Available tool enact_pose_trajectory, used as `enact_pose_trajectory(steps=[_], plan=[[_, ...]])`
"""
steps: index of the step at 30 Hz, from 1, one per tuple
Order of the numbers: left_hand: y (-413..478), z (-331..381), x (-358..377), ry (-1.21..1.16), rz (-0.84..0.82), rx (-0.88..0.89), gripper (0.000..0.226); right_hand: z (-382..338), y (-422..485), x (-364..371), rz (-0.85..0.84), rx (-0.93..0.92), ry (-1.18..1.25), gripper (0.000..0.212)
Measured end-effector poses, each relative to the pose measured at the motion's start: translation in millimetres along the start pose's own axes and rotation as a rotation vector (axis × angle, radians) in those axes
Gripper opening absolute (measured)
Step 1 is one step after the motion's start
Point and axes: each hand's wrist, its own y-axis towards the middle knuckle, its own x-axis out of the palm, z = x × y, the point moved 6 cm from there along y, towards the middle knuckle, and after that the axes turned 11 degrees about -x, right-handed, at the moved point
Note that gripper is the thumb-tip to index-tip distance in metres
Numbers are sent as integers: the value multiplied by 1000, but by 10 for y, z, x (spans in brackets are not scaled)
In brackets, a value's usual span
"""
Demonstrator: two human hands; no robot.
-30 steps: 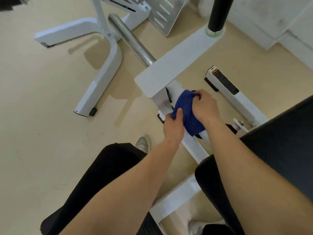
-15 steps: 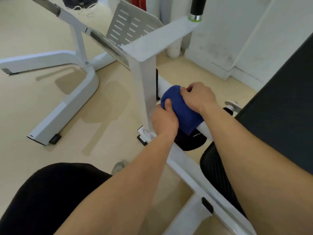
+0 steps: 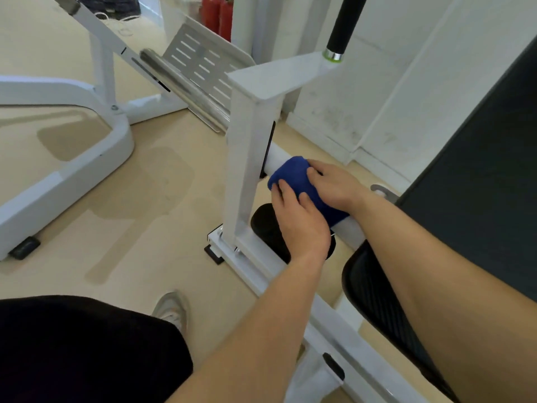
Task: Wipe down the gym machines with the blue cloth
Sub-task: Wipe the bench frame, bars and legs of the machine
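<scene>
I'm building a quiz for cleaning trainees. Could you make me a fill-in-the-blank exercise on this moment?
The cloth wrapped round the white bar is ____ in colour.
Hands gripping it number ____: the left hand and the right hand.
The handle sticking up beyond the bar is ____ in colour.
The fire extinguishers at the back are ____ in colour.
Missing words: blue; two; black; red.

The dark blue cloth (image 3: 293,178) is bunched and wrapped over a white round bar (image 3: 276,159) of the gym machine (image 3: 247,170), just beside its upright post. The machine is white-framed with a black pad (image 3: 479,170).
</scene>
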Motion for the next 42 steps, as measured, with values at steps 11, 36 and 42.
enact_pose_trajectory(steps=[11,36,42], plan=[[260,-86,167,-123,-22,29,60,-107,379,43,-53,-76,-35,47],[-203,-335,217,-114,-257,-99,73,-26,-297,-230,-338,51,-414,58],[-155,-412,215,-98,-327,-70,64,-13,-349,-198,-384,96,-457,70]])
